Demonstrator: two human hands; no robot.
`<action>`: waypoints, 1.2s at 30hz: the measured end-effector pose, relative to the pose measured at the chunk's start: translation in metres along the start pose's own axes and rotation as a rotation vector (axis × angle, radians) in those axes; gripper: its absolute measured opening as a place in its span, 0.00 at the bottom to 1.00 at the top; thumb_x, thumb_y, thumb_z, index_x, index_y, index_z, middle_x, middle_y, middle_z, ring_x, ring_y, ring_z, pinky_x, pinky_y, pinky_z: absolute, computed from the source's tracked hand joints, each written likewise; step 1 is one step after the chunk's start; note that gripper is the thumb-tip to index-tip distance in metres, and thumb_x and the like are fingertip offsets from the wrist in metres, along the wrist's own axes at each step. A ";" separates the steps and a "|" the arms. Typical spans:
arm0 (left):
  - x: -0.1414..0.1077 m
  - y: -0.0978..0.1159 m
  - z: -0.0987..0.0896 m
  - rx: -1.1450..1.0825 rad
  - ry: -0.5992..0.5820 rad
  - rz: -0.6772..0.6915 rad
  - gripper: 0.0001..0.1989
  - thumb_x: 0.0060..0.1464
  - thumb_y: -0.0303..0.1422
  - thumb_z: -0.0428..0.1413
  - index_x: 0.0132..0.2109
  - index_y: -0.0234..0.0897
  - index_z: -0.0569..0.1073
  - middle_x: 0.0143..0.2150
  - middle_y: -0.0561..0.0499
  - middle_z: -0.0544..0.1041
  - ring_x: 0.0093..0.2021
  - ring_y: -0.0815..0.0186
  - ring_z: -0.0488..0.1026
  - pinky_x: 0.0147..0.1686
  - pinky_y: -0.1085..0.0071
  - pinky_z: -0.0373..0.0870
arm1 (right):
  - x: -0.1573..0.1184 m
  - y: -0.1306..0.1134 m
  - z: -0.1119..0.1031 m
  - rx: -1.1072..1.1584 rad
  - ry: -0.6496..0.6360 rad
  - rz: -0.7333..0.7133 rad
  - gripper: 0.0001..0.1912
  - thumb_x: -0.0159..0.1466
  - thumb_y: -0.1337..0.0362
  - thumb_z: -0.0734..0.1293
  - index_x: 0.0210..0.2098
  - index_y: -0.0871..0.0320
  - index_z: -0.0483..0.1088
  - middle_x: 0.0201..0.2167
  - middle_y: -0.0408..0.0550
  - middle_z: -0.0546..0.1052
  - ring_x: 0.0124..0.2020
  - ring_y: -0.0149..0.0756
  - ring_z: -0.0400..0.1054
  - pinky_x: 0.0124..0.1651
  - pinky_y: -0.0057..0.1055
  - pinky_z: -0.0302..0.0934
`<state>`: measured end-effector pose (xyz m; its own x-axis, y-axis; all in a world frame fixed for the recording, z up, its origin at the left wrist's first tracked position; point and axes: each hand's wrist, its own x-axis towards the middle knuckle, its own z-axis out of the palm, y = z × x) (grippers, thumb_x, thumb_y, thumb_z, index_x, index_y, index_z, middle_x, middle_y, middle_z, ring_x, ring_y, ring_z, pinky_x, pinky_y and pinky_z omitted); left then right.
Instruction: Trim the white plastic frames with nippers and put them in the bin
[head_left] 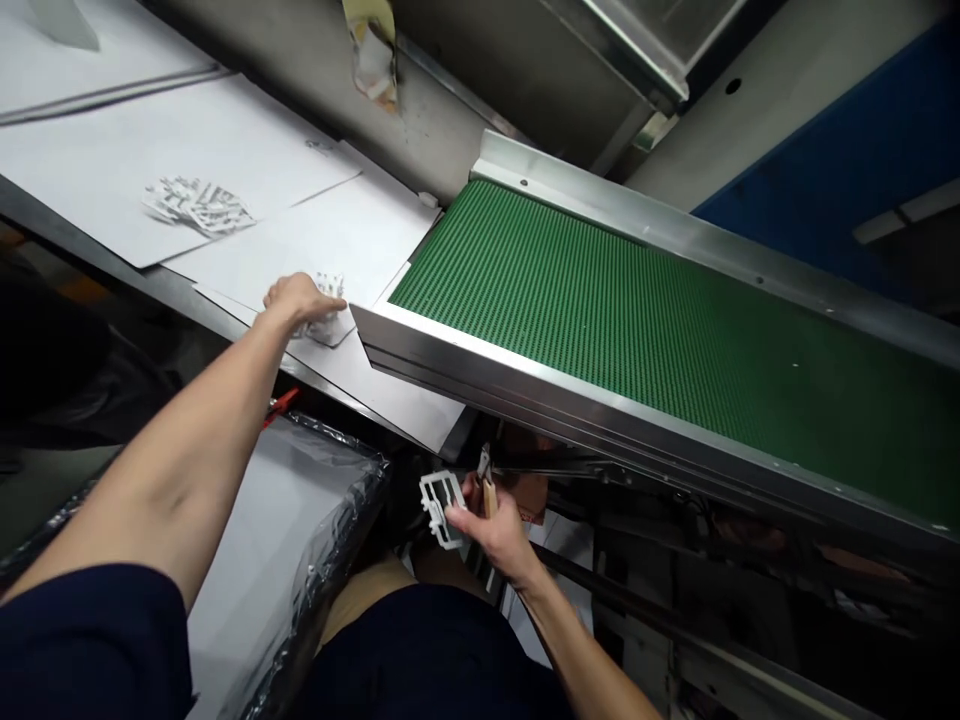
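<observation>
My left hand (300, 300) reaches out over a white sheet (300, 240) and rests on a small cluster of white plastic parts (328, 318), with its fingers curled over them. Further back on another sheet lies a larger heap of white moulded plastic pieces (199, 206). Low in the view, my right hand (491, 528) holds a white plastic frame piece (439, 508). The same hand also grips a small pair of side cutters with tan handles (485, 483).
A green modular conveyor belt (637, 340) in a stainless steel frame (525, 375) runs diagonally to the right of my left hand. A plastic-wrapped white stack (270, 530) lies below my left arm. A red item (281, 406) pokes out near the table edge.
</observation>
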<state>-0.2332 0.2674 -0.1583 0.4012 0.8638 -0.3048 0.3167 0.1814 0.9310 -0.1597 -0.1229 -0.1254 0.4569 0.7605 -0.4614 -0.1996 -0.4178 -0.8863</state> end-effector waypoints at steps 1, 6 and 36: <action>-0.013 -0.002 -0.002 0.055 0.007 0.005 0.15 0.32 0.32 0.66 0.24 0.32 0.66 0.28 0.46 0.73 0.47 0.46 0.66 0.43 0.62 0.64 | -0.005 0.001 -0.002 0.028 -0.003 0.010 0.15 0.52 0.61 0.70 0.32 0.58 0.60 0.24 0.39 0.62 0.25 0.27 0.56 0.29 0.26 0.55; -0.115 -0.029 -0.009 0.119 -0.088 0.080 0.20 0.38 0.38 0.63 0.39 0.32 0.72 0.30 0.50 0.74 0.34 0.60 0.71 0.35 0.69 0.67 | -0.026 0.011 -0.013 0.086 0.005 0.043 0.15 0.54 0.59 0.69 0.33 0.57 0.60 0.24 0.40 0.61 0.25 0.28 0.56 0.29 0.26 0.54; -0.243 -0.033 -0.011 -0.908 -0.171 0.041 0.26 0.40 0.36 0.57 0.50 0.39 0.68 0.46 0.46 0.72 0.41 0.57 0.71 0.37 0.66 0.72 | -0.053 0.030 0.003 0.057 -0.022 0.036 0.15 0.56 0.58 0.68 0.33 0.57 0.57 0.24 0.38 0.59 0.26 0.26 0.53 0.30 0.25 0.53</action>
<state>-0.3509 0.0568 -0.1131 0.5419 0.8095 -0.2260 -0.4668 0.5135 0.7200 -0.1921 -0.1744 -0.1280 0.4294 0.7563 -0.4936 -0.2654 -0.4168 -0.8694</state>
